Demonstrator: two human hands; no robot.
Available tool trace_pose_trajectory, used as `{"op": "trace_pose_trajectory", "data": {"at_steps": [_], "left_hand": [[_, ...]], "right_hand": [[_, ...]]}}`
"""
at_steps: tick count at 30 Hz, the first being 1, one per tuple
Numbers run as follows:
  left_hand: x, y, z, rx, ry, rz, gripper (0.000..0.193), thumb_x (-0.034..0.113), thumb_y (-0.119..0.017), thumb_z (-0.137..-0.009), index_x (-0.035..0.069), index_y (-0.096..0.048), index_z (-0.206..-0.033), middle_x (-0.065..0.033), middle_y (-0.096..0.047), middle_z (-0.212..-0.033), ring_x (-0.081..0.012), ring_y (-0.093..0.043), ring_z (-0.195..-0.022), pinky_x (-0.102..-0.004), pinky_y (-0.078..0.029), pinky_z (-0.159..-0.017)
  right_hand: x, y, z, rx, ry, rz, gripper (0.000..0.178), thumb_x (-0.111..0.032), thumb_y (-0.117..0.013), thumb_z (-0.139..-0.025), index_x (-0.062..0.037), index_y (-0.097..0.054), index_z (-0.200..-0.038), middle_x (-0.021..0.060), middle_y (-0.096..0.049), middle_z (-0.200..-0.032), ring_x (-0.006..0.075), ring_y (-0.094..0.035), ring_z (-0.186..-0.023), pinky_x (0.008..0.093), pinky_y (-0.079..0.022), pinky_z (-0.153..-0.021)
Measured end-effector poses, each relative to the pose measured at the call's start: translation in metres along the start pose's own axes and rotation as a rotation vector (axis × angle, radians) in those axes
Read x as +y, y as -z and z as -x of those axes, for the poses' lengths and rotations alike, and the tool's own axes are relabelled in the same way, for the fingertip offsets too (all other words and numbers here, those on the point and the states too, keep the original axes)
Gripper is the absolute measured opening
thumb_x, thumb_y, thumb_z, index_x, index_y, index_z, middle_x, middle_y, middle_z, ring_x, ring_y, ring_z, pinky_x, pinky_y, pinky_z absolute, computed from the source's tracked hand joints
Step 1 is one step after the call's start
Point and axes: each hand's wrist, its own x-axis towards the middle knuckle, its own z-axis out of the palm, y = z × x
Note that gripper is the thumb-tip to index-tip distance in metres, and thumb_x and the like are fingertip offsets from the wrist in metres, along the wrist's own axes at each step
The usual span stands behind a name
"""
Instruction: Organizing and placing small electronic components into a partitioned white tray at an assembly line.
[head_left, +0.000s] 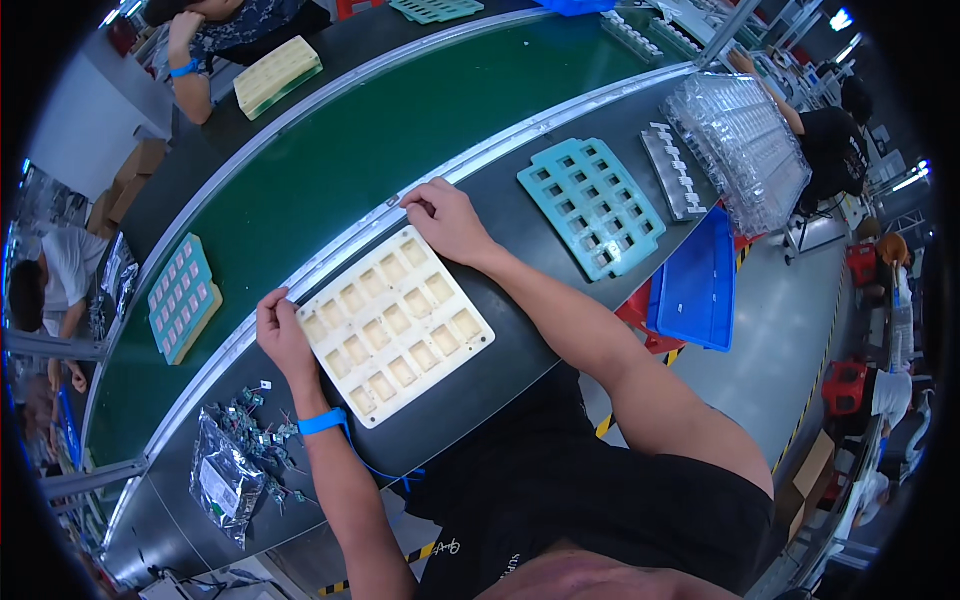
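Note:
A cream tray (382, 325) with rows of rectangular pockets lies tilted on the dark worktop in front of me, against the conveyor's metal rail. The pockets look bare. My left hand (284, 335), with a blue wrist strap (322, 421) below it, is at the tray's left corner, fingers curled. Beyond the tray's far right corner, my right hand (447, 220) rests by the rail with its fingers bent together. Whether either hand grips anything small is hidden. To the right lies a teal tray (592, 207) with square openings.
Small wired circuit boards (258, 425) and a silvery bag (225, 485) lie at left. The green conveyor belt (400, 110) carries a pink-dotted tray (184, 300). Stacked clear plastic trays (740, 150) and a blue bin (698, 285) are at right. A co-worker (230, 35) sits across the belt.

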Motion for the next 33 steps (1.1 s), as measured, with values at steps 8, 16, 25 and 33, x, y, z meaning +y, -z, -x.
{"op": "trace_pose_trajectory", "data": {"at_steps": [8,16,25,33], "left_hand": [[0.099,0.02,0.016,0.282,-0.529,0.002,0.031,0.0,-0.053,-0.093,-0.003,-0.053,-0.124,-0.0128,-0.063,-0.105,-0.0181,-0.059,-0.094,-0.0315,-0.049,-0.083],[0.184,0.04,0.06,0.097,-0.826,0.087,0.035,0.027,-0.054,-0.095,-0.004,-0.06,-0.112,-0.0158,-0.065,-0.108,-0.0292,-0.061,-0.101,-0.0464,-0.048,-0.095],[0.183,0.036,0.062,0.07,-0.845,0.09,0.037,0.028,-0.053,-0.095,-0.003,-0.059,-0.113,-0.0158,-0.065,-0.11,-0.0296,-0.06,-0.103,-0.0474,-0.048,-0.095],[0.191,0.046,0.054,0.112,-0.927,0.021,0.039,0.03,-0.052,-0.096,-0.003,-0.059,-0.114,-0.0158,-0.064,-0.111,-0.03,-0.059,-0.104,-0.0483,-0.047,-0.096]], "right_hand": [[0.019,-0.012,-0.008,0.06,0.16,0.117,0.016,-0.013,-0.061,-0.087,-0.0021,-0.07,-0.093,0.0165,-0.065,-0.084,0.03,-0.063,-0.079,0.0374,-0.05,-0.07],[0.016,-0.002,-0.014,0.019,0.132,0.151,0.019,-0.015,-0.06,-0.087,-0.0014,-0.069,-0.097,0.0193,-0.066,-0.09,0.0302,-0.065,-0.082,0.0366,-0.051,-0.074],[0.016,-0.008,-0.008,0.013,0.161,0.126,0.018,-0.014,-0.059,-0.086,-0.0011,-0.068,-0.095,0.0194,-0.065,-0.088,0.0318,-0.064,-0.08,0.0379,-0.051,-0.073],[0.011,-0.005,-0.006,0.009,0.09,0.131,0.016,-0.013,-0.06,-0.086,-0.0027,-0.07,-0.094,0.014,-0.064,-0.088,0.0235,-0.065,-0.074,0.0329,-0.053,-0.071]]}}
